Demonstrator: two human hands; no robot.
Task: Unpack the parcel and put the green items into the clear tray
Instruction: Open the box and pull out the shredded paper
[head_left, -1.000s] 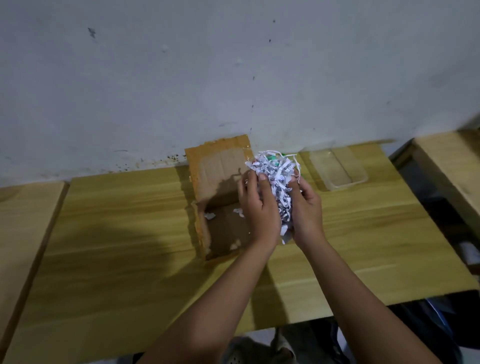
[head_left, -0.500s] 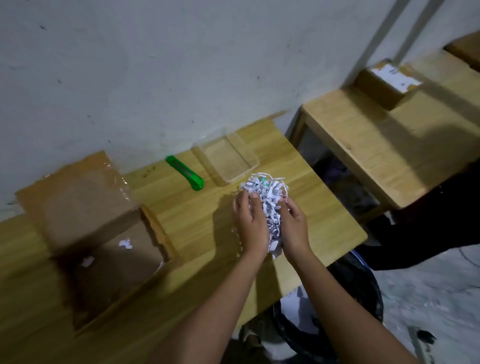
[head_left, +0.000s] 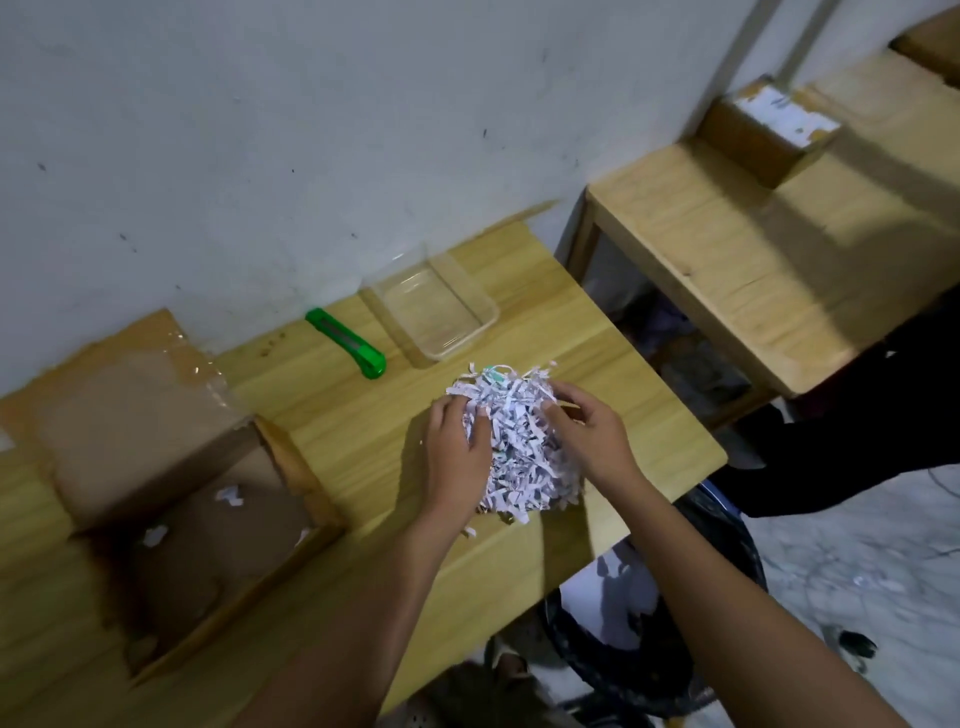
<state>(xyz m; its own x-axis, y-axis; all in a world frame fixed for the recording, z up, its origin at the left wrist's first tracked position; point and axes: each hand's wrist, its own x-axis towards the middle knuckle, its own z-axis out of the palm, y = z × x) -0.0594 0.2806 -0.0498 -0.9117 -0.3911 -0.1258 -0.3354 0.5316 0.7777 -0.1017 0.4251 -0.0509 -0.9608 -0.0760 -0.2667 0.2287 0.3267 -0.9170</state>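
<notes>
A heap of white shredded paper (head_left: 519, 447) lies on the wooden table (head_left: 363, 415), right of the open cardboard parcel (head_left: 171, 467). My left hand (head_left: 457, 452) presses into the heap's left side, fingers curled into the shreds. My right hand (head_left: 587, 431) grips its right side. A small green-and-white bit (head_left: 493, 375) shows at the heap's far top. The clear tray (head_left: 485, 312) stands near the wall beyond the heap with nothing in it. A green utility knife (head_left: 347, 343) lies to the left of the tray.
A few paper scraps lie inside the parcel. A dark bin (head_left: 649, 623) with paper in it stands below the table's right end. A second wooden table (head_left: 753, 249) at the right carries a closed cardboard box (head_left: 769, 130). The wall runs close behind.
Both hands carried the shredded paper out of the parcel to the right and set it down on the table near the tray. The view swung right.
</notes>
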